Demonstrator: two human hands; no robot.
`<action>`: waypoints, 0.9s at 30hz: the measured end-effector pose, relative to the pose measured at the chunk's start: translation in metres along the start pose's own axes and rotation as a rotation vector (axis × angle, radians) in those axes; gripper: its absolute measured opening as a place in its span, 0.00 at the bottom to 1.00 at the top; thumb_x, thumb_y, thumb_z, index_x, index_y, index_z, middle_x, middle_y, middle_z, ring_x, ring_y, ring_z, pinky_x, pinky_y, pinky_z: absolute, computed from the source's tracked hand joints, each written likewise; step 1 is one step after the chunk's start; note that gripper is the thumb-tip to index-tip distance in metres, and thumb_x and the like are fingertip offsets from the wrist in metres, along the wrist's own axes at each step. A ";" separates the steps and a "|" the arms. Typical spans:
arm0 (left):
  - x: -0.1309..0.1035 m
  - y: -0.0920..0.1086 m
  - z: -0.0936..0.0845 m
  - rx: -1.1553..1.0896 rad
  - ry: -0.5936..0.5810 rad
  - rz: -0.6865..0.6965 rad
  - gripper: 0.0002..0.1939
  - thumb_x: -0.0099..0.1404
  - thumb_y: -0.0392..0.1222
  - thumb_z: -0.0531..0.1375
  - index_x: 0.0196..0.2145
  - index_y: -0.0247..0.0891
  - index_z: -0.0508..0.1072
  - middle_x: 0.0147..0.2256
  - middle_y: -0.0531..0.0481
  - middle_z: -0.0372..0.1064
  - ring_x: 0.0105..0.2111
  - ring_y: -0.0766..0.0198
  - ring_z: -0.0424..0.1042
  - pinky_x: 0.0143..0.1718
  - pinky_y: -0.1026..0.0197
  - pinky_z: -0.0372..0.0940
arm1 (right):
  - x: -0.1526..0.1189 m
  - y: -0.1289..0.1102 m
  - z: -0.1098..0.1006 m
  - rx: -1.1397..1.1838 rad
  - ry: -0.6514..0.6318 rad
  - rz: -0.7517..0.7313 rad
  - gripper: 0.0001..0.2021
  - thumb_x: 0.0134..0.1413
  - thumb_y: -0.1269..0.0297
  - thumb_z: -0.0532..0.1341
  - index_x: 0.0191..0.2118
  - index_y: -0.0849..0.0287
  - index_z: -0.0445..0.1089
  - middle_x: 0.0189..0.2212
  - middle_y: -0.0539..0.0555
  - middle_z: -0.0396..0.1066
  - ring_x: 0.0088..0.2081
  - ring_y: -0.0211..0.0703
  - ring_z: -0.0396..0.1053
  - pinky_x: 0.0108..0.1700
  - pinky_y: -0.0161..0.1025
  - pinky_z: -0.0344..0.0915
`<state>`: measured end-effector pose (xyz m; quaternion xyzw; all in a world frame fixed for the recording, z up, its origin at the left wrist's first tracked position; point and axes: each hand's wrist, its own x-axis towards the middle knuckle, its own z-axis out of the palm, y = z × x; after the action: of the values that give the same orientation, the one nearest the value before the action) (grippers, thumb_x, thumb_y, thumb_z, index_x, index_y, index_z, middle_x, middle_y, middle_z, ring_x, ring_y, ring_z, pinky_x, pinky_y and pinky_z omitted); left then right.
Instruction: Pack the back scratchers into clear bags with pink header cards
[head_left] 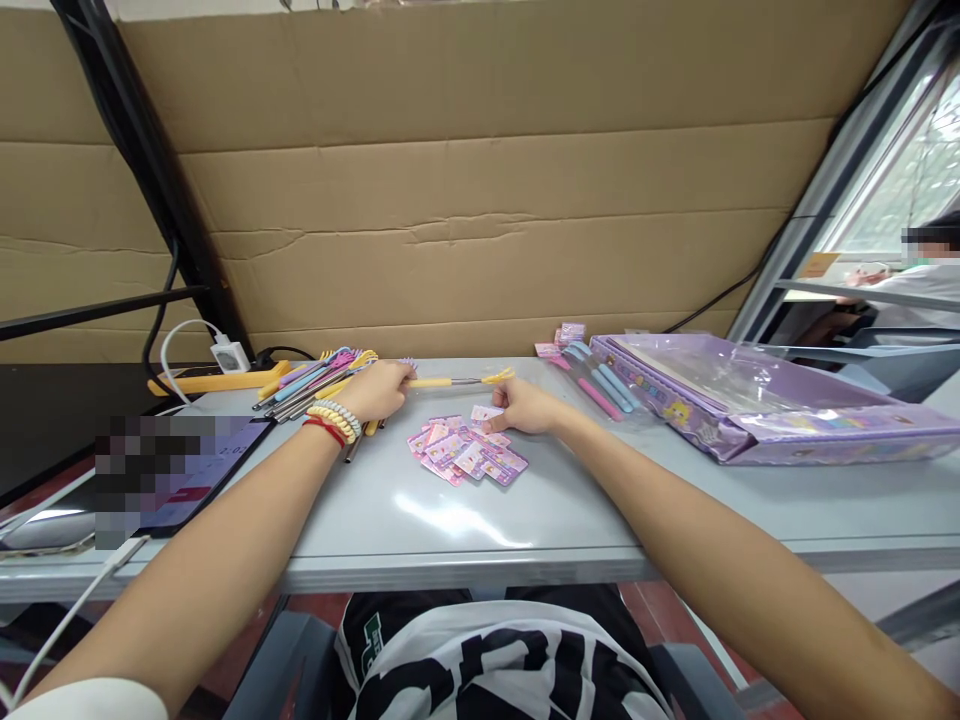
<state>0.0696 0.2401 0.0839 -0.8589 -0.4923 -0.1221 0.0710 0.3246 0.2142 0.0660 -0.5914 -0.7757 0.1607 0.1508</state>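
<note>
Left hand (379, 390) is closing its fingers around the near-left end of a yellow stick (431, 382), which is lying nearly level above the far part of the counter (360, 530), its metal shaft and yellow head pointing right. Right hand (521, 405) is pinching a small card (486, 412) between thumb and forefinger, just beside the yellow head; whether the fingers are also touching that head, I cannot tell. On the near side of both hands, a loose pile of pink and purple cards (465, 455) is lying overlapped, mid-counter. At far left, a bundle of coloured sticks (315, 388) with metal shafts is resting next to the left wrist, which is wearing bracelets (337, 418). To the right of the right hand, a pink stick (598, 397) and blue sticks (616, 388) are lying side by side, near a purple box (697, 425) with clear wrapping. At left, a tablet (217, 465) is lying on the counter. Cardboard (487, 180) is standing along the far side.
</note>
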 end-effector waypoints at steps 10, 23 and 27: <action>-0.002 0.002 -0.003 -0.075 0.022 -0.042 0.11 0.55 0.35 0.51 0.33 0.38 0.73 0.34 0.43 0.75 0.33 0.56 0.71 0.33 0.60 0.61 | -0.005 0.030 -0.033 0.033 0.529 0.076 0.11 0.51 0.71 0.56 0.42 0.63 0.70 0.39 0.61 0.75 0.42 0.48 0.72 0.41 0.37 0.62; -0.005 0.014 -0.008 -0.250 0.004 -0.035 0.10 0.55 0.40 0.51 0.28 0.39 0.72 0.28 0.48 0.73 0.28 0.60 0.69 0.29 0.62 0.60 | -0.005 0.025 -0.021 -0.145 0.810 -0.019 0.09 0.49 0.63 0.57 0.20 0.57 0.63 0.33 0.58 0.66 0.40 0.48 0.65 0.41 0.40 0.62; -0.005 0.016 -0.007 -0.179 0.021 0.028 0.11 0.56 0.36 0.51 0.30 0.39 0.73 0.30 0.48 0.74 0.30 0.59 0.70 0.31 0.62 0.60 | -0.004 0.029 -0.023 -0.161 0.740 0.092 0.06 0.45 0.66 0.57 0.21 0.57 0.62 0.32 0.58 0.68 0.36 0.46 0.65 0.36 0.39 0.60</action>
<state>0.0801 0.2263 0.0888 -0.8674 -0.4664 -0.1735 0.0007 0.3603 0.2194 0.0748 -0.6537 -0.6513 -0.1186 0.3666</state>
